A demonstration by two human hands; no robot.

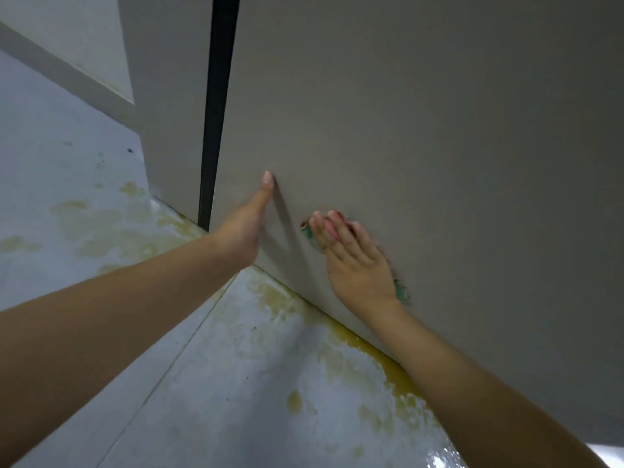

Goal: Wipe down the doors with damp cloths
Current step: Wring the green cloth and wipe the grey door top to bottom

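Right hand (354, 261), fingers straight, presses a green cloth (401, 292) flat against the grey door (422, 136); cloth lies under the palm. Left hand (248, 228) rests open on the door.

A pale grey tiled floor (84, 184) carries wet yellowish stains (381, 363).

you look down on a pale grey floor (84, 136) with a glossy wet sheen, yellowish stains (354, 346) pooled along its far edge, a thin seam line (175, 359) running diagonally, and a white wall (67, 35) with a grey skirting strip (57, 67) at upper left.
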